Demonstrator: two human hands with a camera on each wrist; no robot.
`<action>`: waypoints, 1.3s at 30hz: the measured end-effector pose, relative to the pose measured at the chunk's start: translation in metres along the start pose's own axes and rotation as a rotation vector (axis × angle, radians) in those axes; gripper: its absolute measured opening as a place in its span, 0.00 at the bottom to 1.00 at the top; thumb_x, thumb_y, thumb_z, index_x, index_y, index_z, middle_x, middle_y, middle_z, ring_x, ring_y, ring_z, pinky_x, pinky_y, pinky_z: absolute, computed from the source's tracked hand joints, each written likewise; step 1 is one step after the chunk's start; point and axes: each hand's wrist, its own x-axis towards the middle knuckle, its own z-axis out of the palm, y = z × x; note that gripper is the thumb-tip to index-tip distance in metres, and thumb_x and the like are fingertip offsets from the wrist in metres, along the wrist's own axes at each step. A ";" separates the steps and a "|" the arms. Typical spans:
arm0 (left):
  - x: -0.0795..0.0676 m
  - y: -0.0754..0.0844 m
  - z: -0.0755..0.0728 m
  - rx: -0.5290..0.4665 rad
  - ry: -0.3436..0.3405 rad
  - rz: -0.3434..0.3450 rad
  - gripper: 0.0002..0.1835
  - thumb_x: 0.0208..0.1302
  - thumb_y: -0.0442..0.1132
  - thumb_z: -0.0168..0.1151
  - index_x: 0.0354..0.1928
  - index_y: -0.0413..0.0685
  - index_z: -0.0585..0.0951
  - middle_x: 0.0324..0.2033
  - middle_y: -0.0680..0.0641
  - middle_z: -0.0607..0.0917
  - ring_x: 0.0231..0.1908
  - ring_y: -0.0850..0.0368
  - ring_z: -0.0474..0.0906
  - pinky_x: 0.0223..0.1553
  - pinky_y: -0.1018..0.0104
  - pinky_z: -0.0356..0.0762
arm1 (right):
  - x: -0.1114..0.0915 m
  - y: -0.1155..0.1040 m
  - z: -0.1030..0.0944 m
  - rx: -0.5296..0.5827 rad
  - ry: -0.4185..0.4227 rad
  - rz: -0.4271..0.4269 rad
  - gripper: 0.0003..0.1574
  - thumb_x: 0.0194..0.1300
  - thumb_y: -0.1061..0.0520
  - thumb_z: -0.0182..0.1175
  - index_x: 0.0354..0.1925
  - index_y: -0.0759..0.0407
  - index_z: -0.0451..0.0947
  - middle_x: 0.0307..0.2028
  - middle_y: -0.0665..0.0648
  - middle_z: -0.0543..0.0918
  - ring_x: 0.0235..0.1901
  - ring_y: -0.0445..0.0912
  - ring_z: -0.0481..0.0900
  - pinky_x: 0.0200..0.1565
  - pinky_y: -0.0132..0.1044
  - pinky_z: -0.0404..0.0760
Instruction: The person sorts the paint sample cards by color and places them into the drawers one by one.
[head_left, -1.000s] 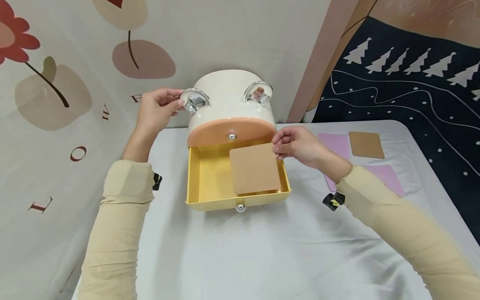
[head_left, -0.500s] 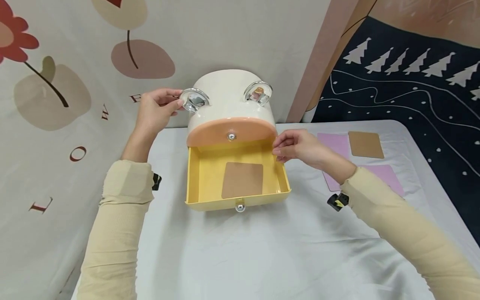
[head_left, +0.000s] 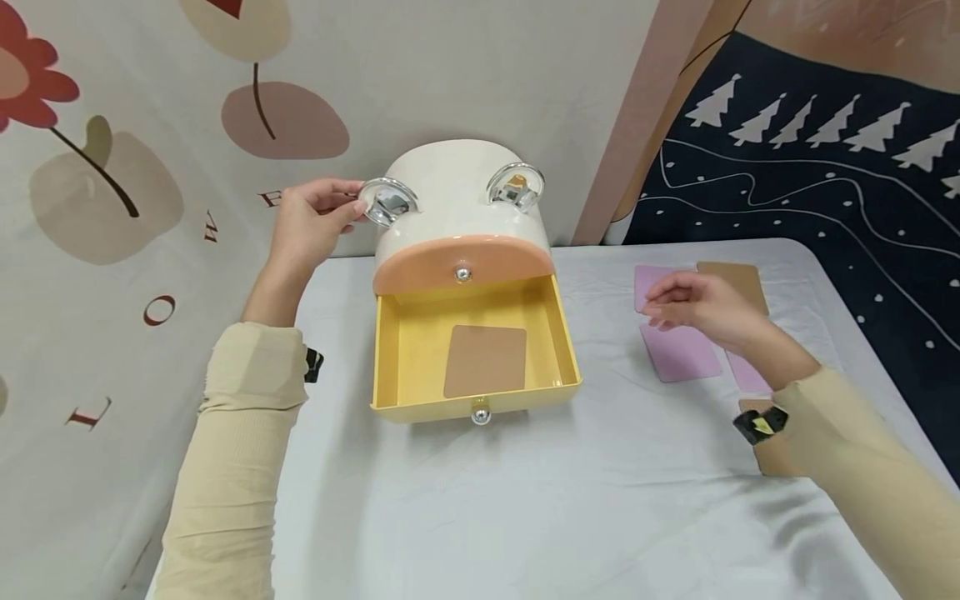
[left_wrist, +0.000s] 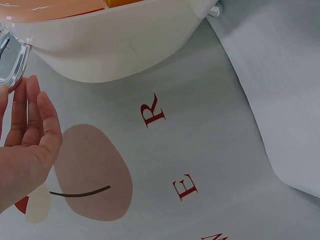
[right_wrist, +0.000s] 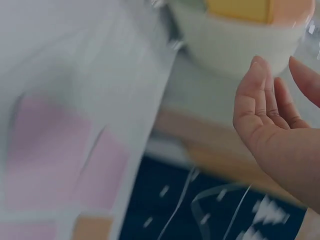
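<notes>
A white cabinet (head_left: 459, 187) with a peach upper drawer front and two shiny silver ears stands against the wall. Its yellow lower drawer (head_left: 420, 350) is pulled out, and a tan square card (head_left: 486, 361) lies flat inside. My left hand (head_left: 309, 223) pinches the rim of the left silver ear (head_left: 388, 202) between thumb and fingers; the left wrist view also shows the fingers (left_wrist: 34, 95) at that rim. Over the cards on the right hovers my right hand (head_left: 705, 308), holding nothing, fingers loosely bent. Beneath it lies a purple card (head_left: 681, 352), with a tan card (head_left: 742, 279) partly hidden behind the hand.
Another purple card (head_left: 648, 287) and a partly covered purple card (head_left: 747, 375) lie on the white cloth (head_left: 480, 517). A tan card (head_left: 776, 457) shows beside the right sleeve. Behind the cabinet rises a wall hanging (head_left: 570, 75).
The tan card left my right hand and dropped flat into the yellow drawer. That hand then moved right, away from the drawer to above the cards. My left hand stayed on the silver ear.
</notes>
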 end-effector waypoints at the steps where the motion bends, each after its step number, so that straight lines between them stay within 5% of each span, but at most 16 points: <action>1: 0.000 0.000 0.000 0.001 -0.001 0.002 0.16 0.60 0.40 0.60 0.51 0.46 0.79 0.41 0.48 0.81 0.36 0.59 0.76 0.42 0.71 0.77 | -0.005 0.009 -0.006 0.000 0.013 0.006 0.14 0.63 0.62 0.57 0.45 0.69 0.68 0.34 0.52 0.81 0.33 0.42 0.80 0.38 0.33 0.80; 8: 0.001 -0.001 0.001 0.001 -0.001 0.015 0.16 0.60 0.38 0.60 0.51 0.45 0.79 0.40 0.48 0.81 0.36 0.59 0.77 0.41 0.72 0.77 | -0.039 0.078 -0.050 0.042 0.112 0.088 0.11 0.63 0.61 0.58 0.43 0.65 0.71 0.33 0.46 0.82 0.33 0.39 0.80 0.35 0.29 0.80; 14: 0.001 -0.001 0.001 -0.002 0.002 0.014 0.16 0.60 0.38 0.60 0.50 0.45 0.79 0.40 0.48 0.81 0.36 0.60 0.77 0.39 0.74 0.76 | -0.066 0.162 -0.091 0.109 0.140 0.104 0.15 0.62 0.58 0.59 0.44 0.66 0.72 0.33 0.48 0.82 0.32 0.38 0.79 0.35 0.27 0.79; 18: 0.001 -0.001 0.002 -0.002 0.002 0.008 0.16 0.60 0.38 0.60 0.50 0.45 0.79 0.40 0.48 0.81 0.36 0.59 0.76 0.40 0.74 0.76 | -0.086 0.195 -0.103 0.065 0.217 0.193 0.16 0.59 0.49 0.63 0.41 0.55 0.74 0.32 0.43 0.80 0.32 0.37 0.78 0.35 0.27 0.79; 21: 0.001 -0.001 0.002 0.000 0.001 0.009 0.16 0.60 0.38 0.60 0.50 0.45 0.79 0.40 0.48 0.81 0.36 0.59 0.76 0.40 0.73 0.77 | -0.100 0.202 -0.103 -0.040 0.257 0.281 0.22 0.59 0.45 0.61 0.44 0.58 0.73 0.32 0.38 0.77 0.32 0.34 0.76 0.34 0.25 0.78; 26: 0.001 -0.001 0.002 -0.016 0.001 0.011 0.16 0.60 0.38 0.61 0.50 0.45 0.79 0.39 0.49 0.81 0.37 0.59 0.76 0.39 0.74 0.76 | -0.120 0.198 -0.096 -0.242 0.280 0.340 0.27 0.66 0.53 0.54 0.50 0.77 0.64 0.31 0.36 0.73 0.28 0.30 0.71 0.28 0.26 0.75; 32: 0.001 -0.002 0.001 -0.021 -0.001 0.003 0.16 0.59 0.39 0.61 0.50 0.46 0.80 0.39 0.49 0.81 0.39 0.56 0.76 0.41 0.73 0.77 | -0.132 0.203 -0.090 -0.353 0.352 0.372 0.29 0.64 0.56 0.56 0.51 0.80 0.63 0.32 0.47 0.72 0.27 0.30 0.65 0.23 0.25 0.71; 36: 0.001 -0.002 0.001 -0.017 0.002 0.004 0.16 0.60 0.38 0.60 0.50 0.45 0.79 0.39 0.49 0.81 0.40 0.55 0.77 0.41 0.72 0.77 | -0.131 0.213 -0.088 -0.386 0.370 0.390 0.37 0.59 0.48 0.61 0.53 0.77 0.63 0.38 0.57 0.70 0.35 0.42 0.64 0.29 0.27 0.67; 39: 0.001 -0.001 0.001 -0.015 0.006 0.008 0.15 0.60 0.38 0.60 0.50 0.45 0.80 0.38 0.49 0.81 0.38 0.58 0.77 0.41 0.73 0.77 | -0.130 0.220 -0.088 -0.367 0.354 0.403 0.40 0.59 0.47 0.62 0.54 0.76 0.61 0.46 0.70 0.66 0.44 0.58 0.62 0.43 0.43 0.71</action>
